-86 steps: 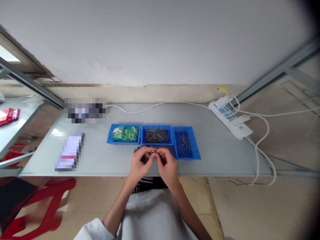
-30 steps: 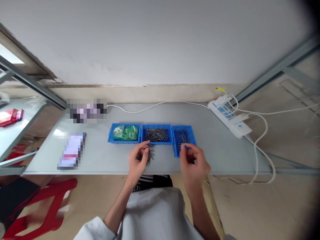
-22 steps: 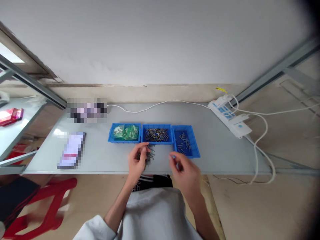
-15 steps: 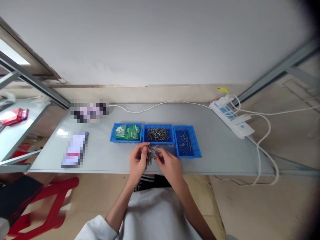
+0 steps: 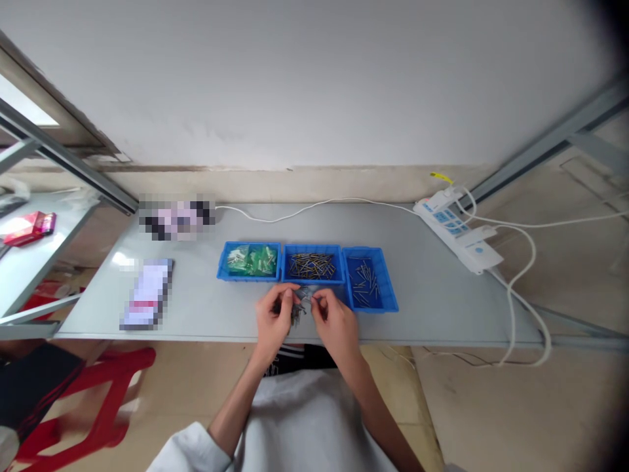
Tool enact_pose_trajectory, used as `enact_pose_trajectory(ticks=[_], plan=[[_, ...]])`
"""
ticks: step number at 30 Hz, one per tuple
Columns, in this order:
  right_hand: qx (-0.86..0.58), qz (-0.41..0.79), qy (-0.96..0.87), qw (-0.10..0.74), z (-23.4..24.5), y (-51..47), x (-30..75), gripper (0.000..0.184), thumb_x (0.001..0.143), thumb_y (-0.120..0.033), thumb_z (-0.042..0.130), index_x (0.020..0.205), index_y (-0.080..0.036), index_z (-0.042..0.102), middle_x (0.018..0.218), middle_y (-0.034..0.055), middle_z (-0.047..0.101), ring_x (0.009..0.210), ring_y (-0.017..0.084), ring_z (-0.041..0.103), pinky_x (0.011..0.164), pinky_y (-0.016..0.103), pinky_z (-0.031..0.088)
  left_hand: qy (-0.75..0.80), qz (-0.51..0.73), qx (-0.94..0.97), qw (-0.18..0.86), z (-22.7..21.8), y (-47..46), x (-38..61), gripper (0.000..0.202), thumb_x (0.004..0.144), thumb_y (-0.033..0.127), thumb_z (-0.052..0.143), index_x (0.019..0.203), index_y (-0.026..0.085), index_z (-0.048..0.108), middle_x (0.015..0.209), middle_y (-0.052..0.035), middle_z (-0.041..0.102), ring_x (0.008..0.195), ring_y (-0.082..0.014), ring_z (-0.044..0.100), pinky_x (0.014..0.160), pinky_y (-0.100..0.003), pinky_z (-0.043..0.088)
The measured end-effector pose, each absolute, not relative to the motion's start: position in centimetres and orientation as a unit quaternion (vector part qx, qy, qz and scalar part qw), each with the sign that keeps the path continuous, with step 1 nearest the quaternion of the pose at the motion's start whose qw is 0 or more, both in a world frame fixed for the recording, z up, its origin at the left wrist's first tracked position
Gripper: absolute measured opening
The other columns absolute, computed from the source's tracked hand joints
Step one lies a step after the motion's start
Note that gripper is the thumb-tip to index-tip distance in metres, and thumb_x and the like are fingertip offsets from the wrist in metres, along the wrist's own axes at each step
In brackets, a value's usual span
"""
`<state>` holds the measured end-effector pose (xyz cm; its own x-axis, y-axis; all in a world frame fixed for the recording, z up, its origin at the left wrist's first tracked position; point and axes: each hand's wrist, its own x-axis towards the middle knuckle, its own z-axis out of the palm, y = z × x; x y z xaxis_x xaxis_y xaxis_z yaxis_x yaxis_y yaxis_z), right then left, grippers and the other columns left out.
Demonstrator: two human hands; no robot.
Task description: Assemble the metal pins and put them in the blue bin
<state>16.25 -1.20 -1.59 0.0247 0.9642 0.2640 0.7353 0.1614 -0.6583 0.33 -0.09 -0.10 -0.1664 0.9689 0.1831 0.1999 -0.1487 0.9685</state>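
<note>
My left hand (image 5: 275, 313) is closed around a bunch of thin metal screws (image 5: 296, 313), whose ends stick out between thumb and fingers. Close beside it, my right hand (image 5: 335, 320) pinches at the near ends of the bunch; what lies between its fingertips is too small to make out. Just beyond both hands stands a blue bin (image 5: 314, 282) with dark and brassy screws (image 5: 312, 265). To its right, another blue bin (image 5: 388, 298) holds fewer screws (image 5: 364, 282). The left blue bin (image 5: 221, 272) contains white pieces in green-tinted bags (image 5: 258, 260).
A phone (image 5: 147, 292) lies on the left of the grey table (image 5: 196, 314), with a blurred-out object (image 5: 179, 219) behind it. At the right is a white power strip (image 5: 457, 236) with looping cables (image 5: 528, 255). A red stool (image 5: 105, 406) and a person's leg (image 5: 39, 380) are at lower left.
My right hand has drawn slightly back to the right from my left hand, its fingertips still pinched. The left hand keeps the bunch of screws. The bins have not moved on the table.
</note>
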Motion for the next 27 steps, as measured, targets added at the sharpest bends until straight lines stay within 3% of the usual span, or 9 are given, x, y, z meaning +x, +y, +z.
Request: enact_pose_trajectory(ticks=[8,14,20,27], plan=[[-0.586,0.199,-0.628,0.472,-0.9,-1.3,15.7,0.015,0.109,-0.035,0.058,0.101,-0.023,0.064,0.063,-0.0066,0.057,0.053,0.013,0.057,0.058,0.023,0.045,0.538,0.485,0.610,0.321,0.4,0.2,0.8,0.033,0.110,0.039,0.059,0.096,0.018,0.080,0.074,-0.0032,0.076,0.063,-0.0149,0.066,0.061,-0.025,0.051],[-0.542,0.252,-0.630,0.497,-1.6,-1.2,15.4,0.012,0.110,-0.033,0.056,0.107,-0.024,0.063,0.071,-0.0036,0.066,0.056,0.013,0.060,0.057,0.023,0.048,0.485,0.462,0.684,0.289,-0.5,0.6,0.7,0.024,0.108,0.033,0.064,0.100,0.019,0.082,0.078,-0.0036,0.075,0.062,-0.0142,0.062,0.060,-0.025,0.050],[-0.547,0.244,-0.632,0.492,-2.0,-1.6,16.0,0.013,0.110,-0.031,0.057,0.114,-0.023,0.067,0.075,-0.0025,0.069,0.060,0.013,0.063,0.061,0.024,0.050,0.492,0.498,0.656,0.281,-0.4,0.4,0.7,0.022,0.109,0.028,0.062,0.111,0.021,0.082,0.101,-0.0081,0.080,0.073,-0.0146,0.070,0.064,-0.024,0.054],[-0.560,0.249,-0.628,0.480,-1.3,-1.5,16.6,0.018,0.110,-0.031,0.055,0.110,-0.022,0.070,0.076,-0.0009,0.072,0.061,0.014,0.065,0.062,0.024,0.052,0.481,0.481,0.677,0.283,0.2,0.4,0.8,0.022,0.106,0.022,0.060,0.107,0.022,0.082,0.102,-0.0079,0.081,0.077,-0.0158,0.072,0.065,-0.024,0.055]])
